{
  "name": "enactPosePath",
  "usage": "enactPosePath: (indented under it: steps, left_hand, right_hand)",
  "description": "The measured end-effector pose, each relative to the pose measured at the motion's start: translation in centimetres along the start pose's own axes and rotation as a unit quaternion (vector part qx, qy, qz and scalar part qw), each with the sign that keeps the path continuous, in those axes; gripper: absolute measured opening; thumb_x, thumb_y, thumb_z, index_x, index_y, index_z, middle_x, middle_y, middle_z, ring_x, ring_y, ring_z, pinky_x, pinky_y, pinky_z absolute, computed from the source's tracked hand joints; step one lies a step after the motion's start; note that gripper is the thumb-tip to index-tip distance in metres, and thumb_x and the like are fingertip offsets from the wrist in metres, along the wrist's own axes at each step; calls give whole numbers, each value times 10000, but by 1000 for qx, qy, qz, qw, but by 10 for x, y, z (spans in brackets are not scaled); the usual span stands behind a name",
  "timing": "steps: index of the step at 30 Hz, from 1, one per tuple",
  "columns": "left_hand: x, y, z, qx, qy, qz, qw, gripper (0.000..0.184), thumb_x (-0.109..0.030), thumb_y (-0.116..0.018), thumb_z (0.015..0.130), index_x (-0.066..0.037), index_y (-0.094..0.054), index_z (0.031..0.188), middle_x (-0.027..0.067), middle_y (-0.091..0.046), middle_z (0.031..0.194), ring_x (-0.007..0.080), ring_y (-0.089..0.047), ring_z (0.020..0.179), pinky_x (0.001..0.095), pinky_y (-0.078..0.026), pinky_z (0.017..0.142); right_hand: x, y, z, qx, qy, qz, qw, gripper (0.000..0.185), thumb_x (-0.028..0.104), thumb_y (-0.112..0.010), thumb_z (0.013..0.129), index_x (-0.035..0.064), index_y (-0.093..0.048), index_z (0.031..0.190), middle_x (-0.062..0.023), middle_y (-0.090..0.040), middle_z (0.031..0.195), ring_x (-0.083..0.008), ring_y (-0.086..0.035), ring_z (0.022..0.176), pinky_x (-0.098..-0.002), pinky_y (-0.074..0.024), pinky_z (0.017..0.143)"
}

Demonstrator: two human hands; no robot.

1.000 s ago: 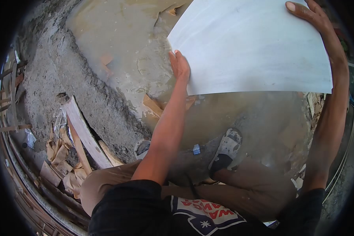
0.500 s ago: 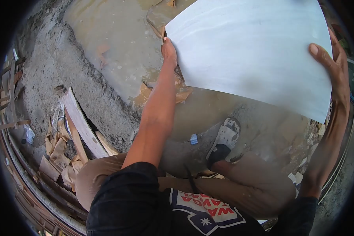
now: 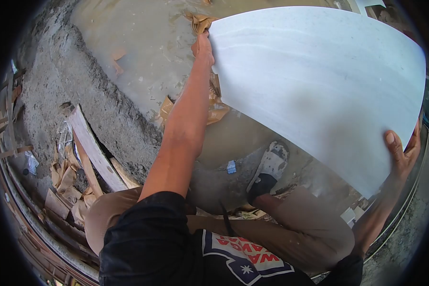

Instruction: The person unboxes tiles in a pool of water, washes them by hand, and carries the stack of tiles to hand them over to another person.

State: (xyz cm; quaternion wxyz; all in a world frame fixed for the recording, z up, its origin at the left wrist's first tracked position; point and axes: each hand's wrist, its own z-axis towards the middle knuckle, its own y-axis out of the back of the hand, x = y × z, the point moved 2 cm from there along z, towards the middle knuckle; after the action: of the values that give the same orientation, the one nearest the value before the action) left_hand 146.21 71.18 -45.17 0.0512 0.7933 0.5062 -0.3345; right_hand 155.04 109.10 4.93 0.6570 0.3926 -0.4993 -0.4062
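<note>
panel (image 3: 319, 95), white with faint streaks, slants between the left hand (image 3: 204, 49) and the right hand (image 3: 403, 155), over muddy ground (image 3: 128, 33); whether it touches down cannot be told. the left fingers, mostly hidden, grip its left edge; the right hand clasps the right edge, thumb on the face and fingers behind. a wet or slack hold could let the panel slip, and a hard knock might chip a corner; slick mud could also make the sandalled foot (image 3: 271, 164) slide. counted: one held panel, one further white piece (image 3: 364, 5) at the top right, two hands, one sandalled foot in plain sight, one small blue scrap (image 3: 231, 167), one pale plank (image 3: 96, 151). the brown scraps (image 3: 200, 22) by the left hand overlap too much to count.
</note>
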Motion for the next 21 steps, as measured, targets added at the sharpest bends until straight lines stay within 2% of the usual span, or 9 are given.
enactPosePath:
  steps: [4, 7, 13, 16, 19, 21]
  left_hand:
    - [-5, -6, 9, -39, -1, 18, 999, 577, -291, -726, 869, 69, -655, 1314, 182, -694, 1311, 286, -645, 1209, 419, -513, 1018]
    - [-14, -10, 7, -7, -4, 68, 998, 572, -300, -688, 903, 79, -649, 1329, 193, -681, 1338, 307, -639, 1207, 427, -501, 1021]
    - [-19, 1, -55, 71, -146, 239, 957, 593, -395, -653, 994, 93, -648, 1330, 157, -670, 1282, 288, -611, 1141, 429, -491, 982]
    - [-30, -4, -58, 50, -210, 241, 946, 741, -487, -635, 974, 167, -611, 1321, 264, -684, 1307, 356, -652, 1178, 450, -487, 1029]
    - [-44, -18, -50, 27, -194, 191, 962, 563, -375, -630, 1007, 89, -646, 1325, 177, -703, 1262, 303, -674, 1084, 424, -517, 992]
    - [-49, -20, -27, -5, -134, 170, 976, 519, -338, -612, 1015, 63, -637, 1344, 166, -706, 1266, 295, -688, 1083, 447, -535, 982]
  right_hand:
    - [15, 0, -22, -6, -13, 26, 1000, 948, 454, -867, 705, -42, -586, 1463, -261, -688, 1166, -380, -705, 1071, -545, -562, 961]
    - [26, 0, -38, -11, -14, 50, 999, 914, 421, -861, 712, -42, -592, 1453, -248, -692, 1154, -377, -701, 1084, -530, -552, 983]
    - [17, 4, -55, -50, -3, 29, 998, 898, 404, -857, 696, -32, -601, 1438, -208, -698, 1146, -369, -705, 1064, -516, -550, 994]
    - [27, 4, -58, -55, -12, 19, 998, 930, 428, -862, 669, -29, -602, 1436, -203, -694, 1142, -370, -705, 1059, -514, -553, 994]
    - [48, -3, -59, -75, -13, 11, 997, 966, 461, -866, 643, -31, -601, 1431, -207, -689, 1132, -377, -705, 1056, -528, -554, 992]
    - [57, -3, -56, -69, -11, 7, 998, 988, 477, -871, 631, -35, -597, 1431, -210, -685, 1130, -381, -702, 1067, -543, -550, 994]
